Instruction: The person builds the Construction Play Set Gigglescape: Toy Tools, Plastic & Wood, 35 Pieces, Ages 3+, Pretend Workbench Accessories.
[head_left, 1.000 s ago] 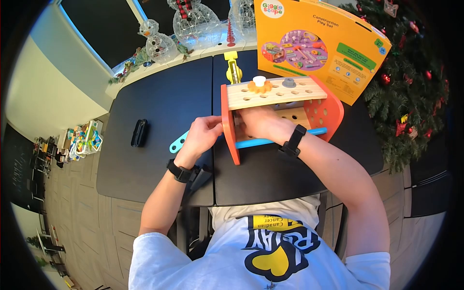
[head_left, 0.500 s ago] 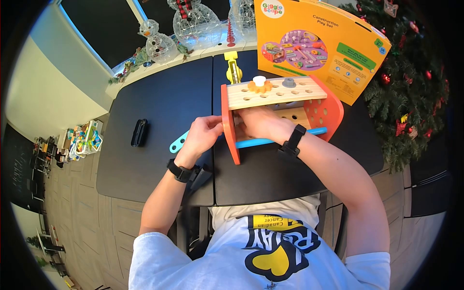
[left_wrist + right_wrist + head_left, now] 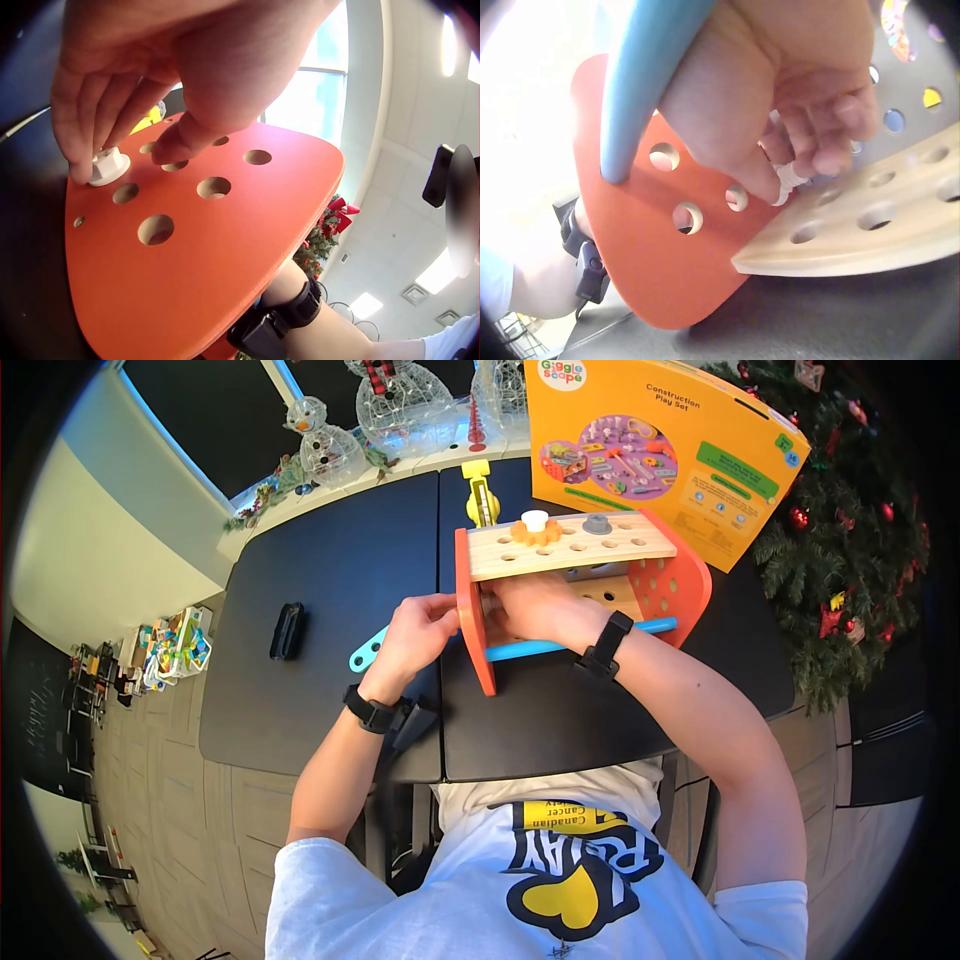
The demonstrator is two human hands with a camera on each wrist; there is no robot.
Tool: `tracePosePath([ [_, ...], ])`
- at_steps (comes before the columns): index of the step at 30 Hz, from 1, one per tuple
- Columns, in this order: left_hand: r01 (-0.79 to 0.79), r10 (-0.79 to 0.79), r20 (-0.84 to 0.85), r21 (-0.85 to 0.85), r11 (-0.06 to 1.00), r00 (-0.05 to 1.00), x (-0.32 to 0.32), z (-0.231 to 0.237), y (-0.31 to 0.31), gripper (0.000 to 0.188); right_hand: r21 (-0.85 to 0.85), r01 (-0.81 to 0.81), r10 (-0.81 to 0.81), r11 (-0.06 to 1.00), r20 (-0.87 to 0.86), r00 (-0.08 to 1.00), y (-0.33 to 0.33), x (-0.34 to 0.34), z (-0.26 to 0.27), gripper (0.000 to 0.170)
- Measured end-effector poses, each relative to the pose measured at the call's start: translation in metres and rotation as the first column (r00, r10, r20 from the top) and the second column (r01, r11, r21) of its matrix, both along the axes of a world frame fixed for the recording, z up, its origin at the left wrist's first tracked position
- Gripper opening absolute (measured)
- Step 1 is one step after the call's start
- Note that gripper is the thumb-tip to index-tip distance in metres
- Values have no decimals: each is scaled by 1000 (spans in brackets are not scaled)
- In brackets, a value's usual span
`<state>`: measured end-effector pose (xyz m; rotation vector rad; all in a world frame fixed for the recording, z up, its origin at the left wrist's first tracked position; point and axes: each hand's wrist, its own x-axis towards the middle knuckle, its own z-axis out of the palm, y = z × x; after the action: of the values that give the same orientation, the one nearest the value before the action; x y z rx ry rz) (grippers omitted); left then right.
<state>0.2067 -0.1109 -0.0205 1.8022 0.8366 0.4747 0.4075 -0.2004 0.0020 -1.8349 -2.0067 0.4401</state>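
Note:
An orange-red side panel point(image 3: 247, 217) of a wooden toy workbench stands between the two hands. On its outer face, my left hand point(image 3: 418, 635) holds its fingertips around the hexagonal head of a white toy bolt point(image 3: 110, 166), while the thumb lies on the panel by a hole. My right hand point(image 3: 540, 610) reaches inside the bench, below the wooden top point(image 3: 570, 547). Its thumb and fingers pinch a white ridged piece point(image 3: 787, 182) close to the panel's inner side, largely covered by the fingers. A blue rod point(image 3: 580, 639) crosses under the right wrist.
An orange gear point(image 3: 537, 534) with a white bolt and a grey nut point(image 3: 597, 523) sit on the bench top. Behind stand a yellow toy tool point(image 3: 481, 495) and a yellow box point(image 3: 660, 450). A turquoise strip point(image 3: 368, 651) and black case point(image 3: 287, 631) lie left.
The head view has shifted very slightly. Both hands stay at the same panel, with no clear movement of the bench.

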Motion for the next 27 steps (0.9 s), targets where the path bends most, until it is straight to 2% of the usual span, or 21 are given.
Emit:
tracePosePath([
  [2,1,-1,-10,5,1000,1000,0,-1,1,36,-7,13,-13,1000,77,997,2,0,-6,38],
  [5,-4,5,-25,13,1000,1000,1,4,-2,36,-21,19,-17,1000,101,995,-1,-1,-5,39],
  [8,-9,10,-34,10,1000,999,1,7,-3,36,75,57,-62,996,65,996,1,-1,-16,38],
  [11,0,0,-21,5,1000,1000,0,4,0,37,60,-13,13,998,-3,1000,0,0,1,37],
  [14,-2,2,-23,6,1000,1000,1,3,1,37,-3,-1,1,1000,-47,999,0,-1,1,36],
  [23,25,-23,30,-66,997,999,0,-2,6,36,11,5,-5,1000,7,1000,-2,0,5,33],
  [26,64,-58,85,-79,995,995,-3,-9,13,36,-21,85,-84,996,17,996,-8,6,8,34],
  [27,44,-40,69,-66,997,997,-2,-7,12,37,80,20,-23,997,32,999,-17,10,7,36],
])
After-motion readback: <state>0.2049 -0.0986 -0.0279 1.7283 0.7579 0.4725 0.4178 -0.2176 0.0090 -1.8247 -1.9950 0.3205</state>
